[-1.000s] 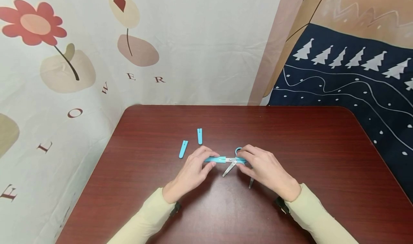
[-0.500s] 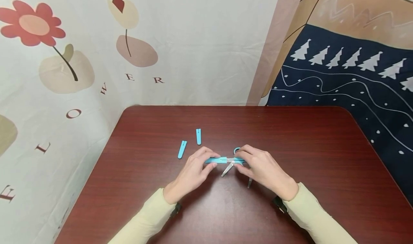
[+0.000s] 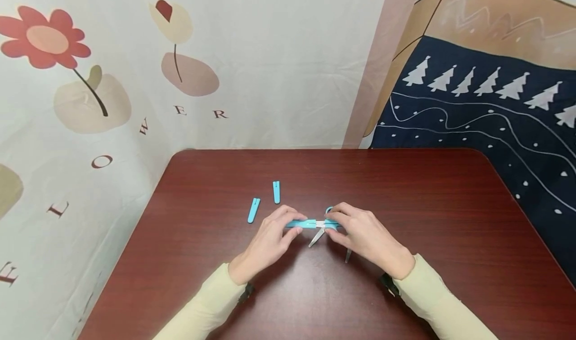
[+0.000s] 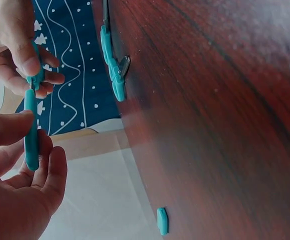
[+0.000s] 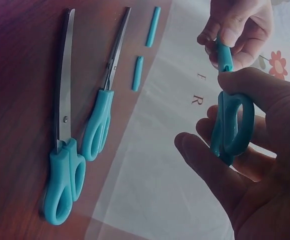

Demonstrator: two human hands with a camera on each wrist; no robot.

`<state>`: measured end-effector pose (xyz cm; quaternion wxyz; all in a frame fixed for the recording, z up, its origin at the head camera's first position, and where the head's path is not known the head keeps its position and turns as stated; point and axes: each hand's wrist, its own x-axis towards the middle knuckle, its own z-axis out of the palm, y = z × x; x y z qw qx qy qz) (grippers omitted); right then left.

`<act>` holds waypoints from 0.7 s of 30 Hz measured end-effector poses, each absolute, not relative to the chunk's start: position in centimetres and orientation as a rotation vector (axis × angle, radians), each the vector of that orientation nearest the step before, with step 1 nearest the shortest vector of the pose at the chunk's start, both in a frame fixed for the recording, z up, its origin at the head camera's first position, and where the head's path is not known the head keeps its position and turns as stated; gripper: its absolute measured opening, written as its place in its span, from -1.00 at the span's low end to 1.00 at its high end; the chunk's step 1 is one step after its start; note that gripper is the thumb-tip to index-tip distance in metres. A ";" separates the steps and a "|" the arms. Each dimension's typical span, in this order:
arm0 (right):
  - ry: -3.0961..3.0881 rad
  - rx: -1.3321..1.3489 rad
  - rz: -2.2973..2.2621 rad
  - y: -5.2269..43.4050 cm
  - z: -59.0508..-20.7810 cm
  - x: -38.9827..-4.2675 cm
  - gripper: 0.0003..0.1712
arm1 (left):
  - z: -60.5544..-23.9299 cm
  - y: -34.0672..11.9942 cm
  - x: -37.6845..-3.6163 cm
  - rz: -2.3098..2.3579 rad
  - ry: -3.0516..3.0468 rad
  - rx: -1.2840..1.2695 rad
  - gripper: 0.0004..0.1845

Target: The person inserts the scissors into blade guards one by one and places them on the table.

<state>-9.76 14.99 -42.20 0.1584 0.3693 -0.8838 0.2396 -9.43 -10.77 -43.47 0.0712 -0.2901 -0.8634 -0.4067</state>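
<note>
My left hand [image 3: 270,232] pinches a light-blue blade cover [image 3: 302,224] between thumb and fingers. The cover sits over the blades of a pair of scissors, and a short strip of bare metal shows between cover and handles. My right hand [image 3: 366,235] holds these scissors by their blue handles [image 5: 230,122], raised above the table in both wrist views. Two more pairs lie uncovered on the table: larger scissors [image 5: 62,130] and smaller scissors [image 5: 102,110]. In the head view my right hand hides most of them; only a blade [image 3: 316,238] and another blade tip [image 3: 348,256] show.
Two loose light-blue covers, a slanted cover [image 3: 254,210] and an upright cover [image 3: 276,192], lie beyond my left hand. The dark red-brown table [image 3: 427,195] has rounded far corners. A printed curtain [image 3: 279,80] hangs behind it.
The strip of bare blade between the cover and the handles has become shorter, as my right hand came slightly closer to my left. The loose covers and the other scissors lie as before.
</note>
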 end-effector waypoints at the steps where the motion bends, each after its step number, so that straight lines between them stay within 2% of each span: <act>1: -2.534 1.054 0.687 15.0 -42.2 -9.7 -0.66 | -43.5 -10.8 -9.4 -1.229 -2.594 -0.874 -0.78; 21: -2.484 1.073 0.666 14.6 -42.0 -9.9 -0.70 | -43.4 -11.3 -9.8 -1.243 -2.494 -0.960 -0.76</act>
